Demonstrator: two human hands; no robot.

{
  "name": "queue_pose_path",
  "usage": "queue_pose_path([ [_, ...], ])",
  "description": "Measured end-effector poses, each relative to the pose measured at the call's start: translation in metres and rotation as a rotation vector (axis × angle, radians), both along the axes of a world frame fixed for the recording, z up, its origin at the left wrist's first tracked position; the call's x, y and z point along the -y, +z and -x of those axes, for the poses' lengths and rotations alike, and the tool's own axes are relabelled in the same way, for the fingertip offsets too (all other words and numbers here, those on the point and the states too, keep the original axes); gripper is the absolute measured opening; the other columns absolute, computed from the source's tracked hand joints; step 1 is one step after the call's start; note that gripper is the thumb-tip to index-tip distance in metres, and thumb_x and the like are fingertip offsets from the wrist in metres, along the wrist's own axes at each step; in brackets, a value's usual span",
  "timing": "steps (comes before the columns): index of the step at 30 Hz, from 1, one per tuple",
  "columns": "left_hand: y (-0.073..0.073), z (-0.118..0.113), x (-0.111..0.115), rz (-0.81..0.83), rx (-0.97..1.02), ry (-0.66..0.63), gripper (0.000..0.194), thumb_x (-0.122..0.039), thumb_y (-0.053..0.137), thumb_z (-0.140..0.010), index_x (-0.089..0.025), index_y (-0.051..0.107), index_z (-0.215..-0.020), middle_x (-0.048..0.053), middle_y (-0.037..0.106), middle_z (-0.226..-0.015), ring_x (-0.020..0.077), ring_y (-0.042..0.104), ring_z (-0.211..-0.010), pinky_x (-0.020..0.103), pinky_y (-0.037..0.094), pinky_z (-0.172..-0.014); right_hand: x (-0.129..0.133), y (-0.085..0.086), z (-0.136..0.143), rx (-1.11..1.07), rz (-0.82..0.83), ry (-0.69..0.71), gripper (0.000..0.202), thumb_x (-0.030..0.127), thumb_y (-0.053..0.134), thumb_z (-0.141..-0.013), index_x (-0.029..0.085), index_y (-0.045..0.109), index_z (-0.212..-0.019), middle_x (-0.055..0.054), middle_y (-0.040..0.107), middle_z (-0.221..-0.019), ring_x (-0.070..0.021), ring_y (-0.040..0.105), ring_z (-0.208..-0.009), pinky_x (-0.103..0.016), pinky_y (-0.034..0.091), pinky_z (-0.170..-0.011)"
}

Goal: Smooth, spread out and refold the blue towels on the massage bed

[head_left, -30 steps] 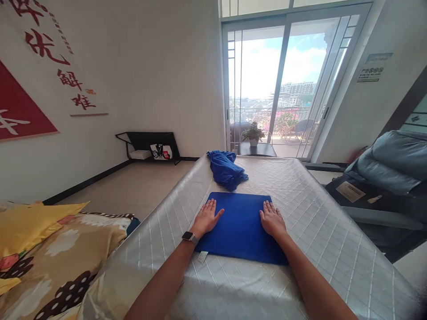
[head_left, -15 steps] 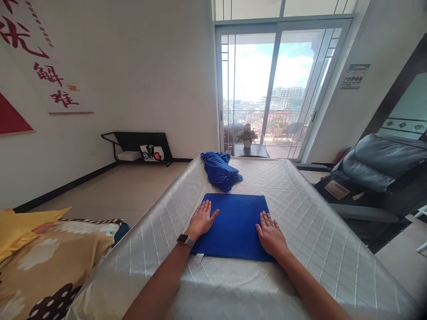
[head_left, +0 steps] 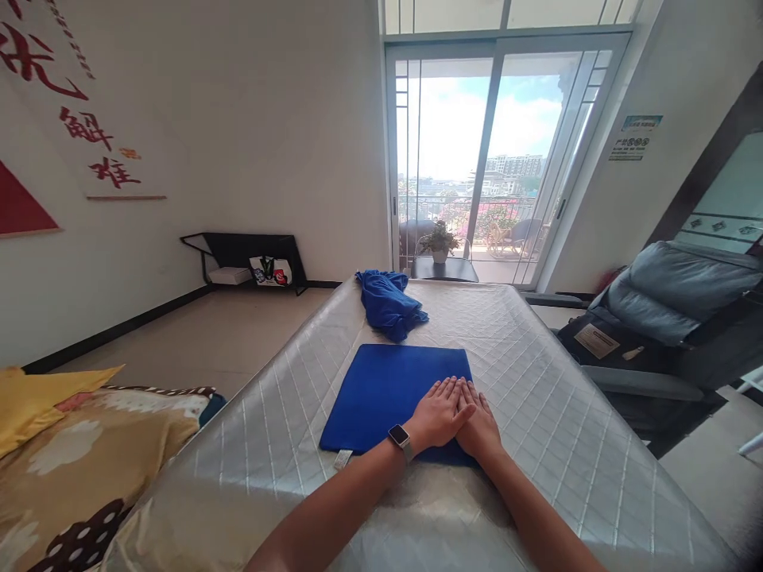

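Bedding (head_left: 128,449) and armchair (head_left: 668,290) suggest a homelike room.

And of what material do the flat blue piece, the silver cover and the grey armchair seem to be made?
Flat blue piece: probably fabric, matt; evenly coloured without shine, with a white label at its edge.
Silver cover: perhaps coated fabric or plastic film; glossy, creased, diamond-patterned.
Grey armchair: possibly leather or imitation; soft sheen on plump padding.

A potted plant (head_left: 439,241) stands on a dark chair (head_left: 456,272).
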State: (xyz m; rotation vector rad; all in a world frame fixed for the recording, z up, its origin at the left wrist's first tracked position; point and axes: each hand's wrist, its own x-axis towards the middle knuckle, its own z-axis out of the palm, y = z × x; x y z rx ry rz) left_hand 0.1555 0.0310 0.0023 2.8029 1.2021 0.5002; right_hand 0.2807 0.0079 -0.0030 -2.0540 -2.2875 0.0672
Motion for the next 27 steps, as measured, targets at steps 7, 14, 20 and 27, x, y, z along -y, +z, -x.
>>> queue_pose_path([
  [7,-0.007,0.076,-0.002,0.08,-0.088,0.214,0.077,-0.061,0.011,-0.101,-0.009,0.03,-0.154,0.013,0.026,-0.16,0.0232,0.018,-0.15,0.041,0.016,-0.122,-0.003,0.002,0.005,-0.069,-0.019,-0.029,0.064,0.038,0.019,-0.1,0.006,0.021,-0.155,-0.01,0.018,-0.163,-0.0231,0.014,-0.15,-0.042,0.01,-0.121],
  [14,-0.017,0.185,0.023,0.096,-0.16,0.46,0.078,-0.064,0.012,-0.1,-0.01,0.024,-0.156,0.012,0.021,-0.162,0.0247,0.017,-0.15,0.044,0.017,-0.122,-0.006,-0.001,0.004,-0.065,-0.003,-0.042,0.064,0.039,0.02,-0.1,0.007,0.021,-0.156,-0.008,0.016,-0.163,-0.0218,0.013,-0.151,-0.041,0.009,-0.121],
  [20,-0.019,0.198,0.035,0.117,-0.164,0.481,0.083,-0.065,0.012,-0.099,-0.005,0.022,-0.155,0.015,0.017,-0.162,0.0259,0.016,-0.15,0.043,0.018,-0.122,-0.002,0.007,0.005,-0.039,-0.033,-0.048,0.062,0.036,0.021,-0.1,0.007,0.023,-0.155,-0.01,0.019,-0.162,-0.0224,0.015,-0.15,-0.042,0.01,-0.121],
  [27,-0.014,0.195,0.032,0.1,-0.152,0.489,0.082,-0.066,0.015,-0.099,-0.007,0.029,-0.154,0.016,0.024,-0.159,0.0286,0.021,-0.148,0.047,0.019,-0.121,0.05,0.012,0.005,-0.027,0.005,-0.056,0.064,0.041,0.021,-0.1,0.008,0.021,-0.155,-0.008,0.014,-0.162,-0.0209,0.01,-0.151,-0.043,0.011,-0.123],
])
